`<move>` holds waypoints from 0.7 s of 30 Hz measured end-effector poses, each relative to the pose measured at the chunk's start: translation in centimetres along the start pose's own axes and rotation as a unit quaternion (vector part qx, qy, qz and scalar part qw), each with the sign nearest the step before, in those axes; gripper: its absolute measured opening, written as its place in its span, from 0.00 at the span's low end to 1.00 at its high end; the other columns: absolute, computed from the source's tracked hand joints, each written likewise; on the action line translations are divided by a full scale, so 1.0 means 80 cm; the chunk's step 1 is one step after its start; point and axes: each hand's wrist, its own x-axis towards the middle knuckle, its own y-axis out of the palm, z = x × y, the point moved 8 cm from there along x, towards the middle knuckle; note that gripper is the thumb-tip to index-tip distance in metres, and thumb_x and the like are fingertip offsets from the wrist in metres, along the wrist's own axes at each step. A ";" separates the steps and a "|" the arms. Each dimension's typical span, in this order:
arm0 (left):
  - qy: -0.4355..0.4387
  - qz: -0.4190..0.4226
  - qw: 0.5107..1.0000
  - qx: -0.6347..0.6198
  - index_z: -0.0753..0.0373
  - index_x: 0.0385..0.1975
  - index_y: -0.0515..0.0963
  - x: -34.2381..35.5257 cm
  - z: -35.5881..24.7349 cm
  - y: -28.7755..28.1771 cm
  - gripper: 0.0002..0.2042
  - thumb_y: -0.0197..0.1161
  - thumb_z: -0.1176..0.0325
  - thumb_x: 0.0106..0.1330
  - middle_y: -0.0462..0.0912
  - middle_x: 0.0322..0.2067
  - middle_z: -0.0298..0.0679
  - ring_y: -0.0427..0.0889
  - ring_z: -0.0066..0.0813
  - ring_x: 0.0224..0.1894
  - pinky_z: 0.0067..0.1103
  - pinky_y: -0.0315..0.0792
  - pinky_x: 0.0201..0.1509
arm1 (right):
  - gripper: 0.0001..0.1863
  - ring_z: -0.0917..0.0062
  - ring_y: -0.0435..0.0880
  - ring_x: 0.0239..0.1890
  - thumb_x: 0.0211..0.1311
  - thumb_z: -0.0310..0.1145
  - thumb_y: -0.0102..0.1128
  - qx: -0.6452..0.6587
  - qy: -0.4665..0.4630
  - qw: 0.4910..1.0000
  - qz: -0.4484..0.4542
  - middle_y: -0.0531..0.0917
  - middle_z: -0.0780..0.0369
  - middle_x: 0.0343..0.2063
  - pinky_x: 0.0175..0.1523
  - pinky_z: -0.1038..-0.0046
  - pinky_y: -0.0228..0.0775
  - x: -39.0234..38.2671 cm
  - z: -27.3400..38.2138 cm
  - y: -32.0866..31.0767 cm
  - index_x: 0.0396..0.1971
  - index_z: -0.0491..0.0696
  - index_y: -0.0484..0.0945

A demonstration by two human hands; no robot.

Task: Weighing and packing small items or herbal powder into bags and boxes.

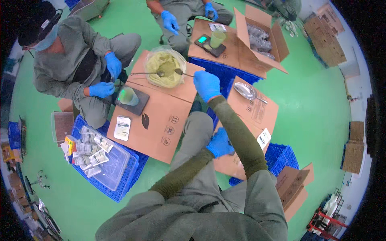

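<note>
My right hand (207,85), in a blue glove, is closed round the handle of a spoon (179,72). The spoon's dark bowl is over the right side of a clear plastic bag (181,60) of yellow-green powder (171,65). A second long-handled spoon (161,73) lies across the bag, its handle pointing left. Low by my knee, my left hand (220,143), also gloved, is beside the right-hand cardboard box (251,110); its fingers are partly hidden, and I cannot make out whether they hold anything. Farther up that box lies a metal scoop (245,91).
A co-worker's gloved hands (102,89) are beside a pale green cup (128,96) on a dark scale (139,105). Another cup (217,39) stands on a scale at the back, near an open carton (257,38). Pouches (86,148) fill part of a blue crate (118,195) at left.
</note>
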 end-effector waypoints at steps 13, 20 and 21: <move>-0.022 -0.087 0.995 -0.032 0.60 0.64 0.66 -0.009 -0.099 -0.053 0.21 0.45 0.58 0.76 0.71 0.60 0.48 0.69 0.43 0.63 0.34 0.63 0.66 | 0.05 0.59 0.86 0.28 0.55 0.32 0.60 -0.026 -0.035 0.999 0.019 0.83 0.55 0.23 0.31 0.58 0.77 0.065 0.046 0.166 0.25 0.49 0.82; -0.173 -0.142 0.973 -0.056 0.62 0.56 0.77 -0.043 -0.020 0.023 0.18 0.50 0.60 0.75 0.83 0.48 0.43 0.83 0.34 0.45 0.27 0.78 0.48 | 0.16 0.53 0.87 0.34 0.55 0.45 0.64 0.128 0.144 0.974 0.119 0.86 0.51 0.29 0.40 0.57 0.79 0.063 -0.017 0.146 0.29 0.47 0.88; -0.117 -0.112 0.982 -0.094 0.63 0.57 0.76 -0.032 -0.026 0.023 0.18 0.52 0.60 0.74 0.82 0.49 0.44 0.82 0.36 0.47 0.29 0.76 0.50 | 0.16 0.53 0.87 0.34 0.55 0.45 0.64 0.127 0.144 0.974 0.117 0.86 0.51 0.29 0.40 0.57 0.79 0.061 -0.020 0.139 0.29 0.47 0.88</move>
